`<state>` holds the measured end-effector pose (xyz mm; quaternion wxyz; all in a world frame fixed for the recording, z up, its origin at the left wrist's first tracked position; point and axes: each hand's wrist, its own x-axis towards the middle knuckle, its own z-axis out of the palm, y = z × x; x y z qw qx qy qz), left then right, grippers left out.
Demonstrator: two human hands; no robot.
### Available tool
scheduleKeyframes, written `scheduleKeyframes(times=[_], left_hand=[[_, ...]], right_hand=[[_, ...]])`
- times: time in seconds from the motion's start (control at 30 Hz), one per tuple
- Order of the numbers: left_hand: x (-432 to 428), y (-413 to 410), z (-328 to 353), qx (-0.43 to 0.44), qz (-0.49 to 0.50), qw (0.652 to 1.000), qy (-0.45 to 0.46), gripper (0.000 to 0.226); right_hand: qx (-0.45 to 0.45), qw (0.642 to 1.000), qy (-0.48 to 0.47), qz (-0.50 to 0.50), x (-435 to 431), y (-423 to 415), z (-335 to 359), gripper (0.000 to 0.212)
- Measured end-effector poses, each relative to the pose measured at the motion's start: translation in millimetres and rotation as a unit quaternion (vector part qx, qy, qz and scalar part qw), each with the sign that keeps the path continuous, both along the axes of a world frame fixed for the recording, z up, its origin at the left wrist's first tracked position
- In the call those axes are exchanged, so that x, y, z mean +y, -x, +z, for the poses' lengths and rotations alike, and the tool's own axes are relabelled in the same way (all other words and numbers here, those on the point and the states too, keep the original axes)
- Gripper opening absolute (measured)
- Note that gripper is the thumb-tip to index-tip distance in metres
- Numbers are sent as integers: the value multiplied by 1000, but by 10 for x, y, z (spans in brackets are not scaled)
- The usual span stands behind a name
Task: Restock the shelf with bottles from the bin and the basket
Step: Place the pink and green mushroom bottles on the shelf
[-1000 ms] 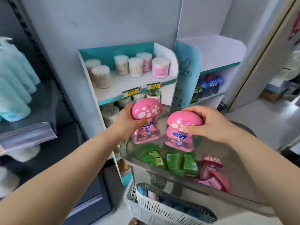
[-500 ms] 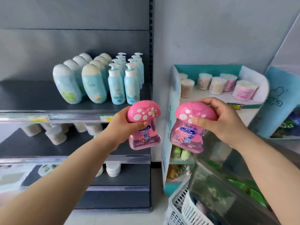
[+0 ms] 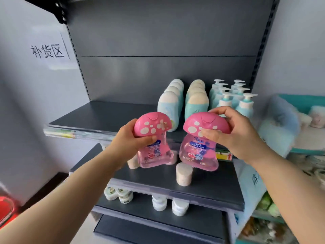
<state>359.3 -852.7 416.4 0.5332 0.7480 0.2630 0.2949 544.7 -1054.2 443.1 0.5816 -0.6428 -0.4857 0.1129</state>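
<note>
I hold two pink mushroom-shaped bottles with white-spotted caps in front of a dark grey shelf (image 3: 98,118). My left hand (image 3: 130,140) grips the neck of the left bottle (image 3: 154,143) just under its cap. My right hand (image 3: 233,132) grips the cap of the right bottle (image 3: 198,152) from the right side. Both bottles hang upright in the air, level with the front edge of the top shelf board. The left half of that board is bare. The bin and the basket are out of view.
Rounded teal bottles (image 3: 169,106) and pump bottles (image 3: 228,97) stand on the right half of the top shelf. A cotton-swab jar (image 3: 183,175) stands on the shelf below; small jars (image 3: 159,202) sit lower. A white wall with a paper sign (image 3: 47,50) bounds the left; a teal display (image 3: 288,124) stands right.
My view has swung left from the bin to the grey shelf. Both hands carried the pink bottles along and now hold them before the top shelf's front edge.
</note>
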Motion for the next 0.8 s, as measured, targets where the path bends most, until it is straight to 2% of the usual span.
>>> scheduleKeyframes(times=[0.07, 0.27, 0.5, 0.8], left_hand=[[316, 154, 22, -5, 22, 1000, -11, 45], [1110, 275, 42, -31, 69, 997, -25, 38], [1786, 88, 99, -29, 91, 995, -13, 49], [2184, -39, 7, 0, 106, 994, -30, 50]], right_hand=[[0, 1000, -6, 7, 348, 149, 15, 54], [4, 1000, -13, 24, 1230, 362, 14, 46], [-29, 999, -12, 18, 2059, 309, 11, 44], [-151, 979, 130, 42, 2448, 268, 106, 46]])
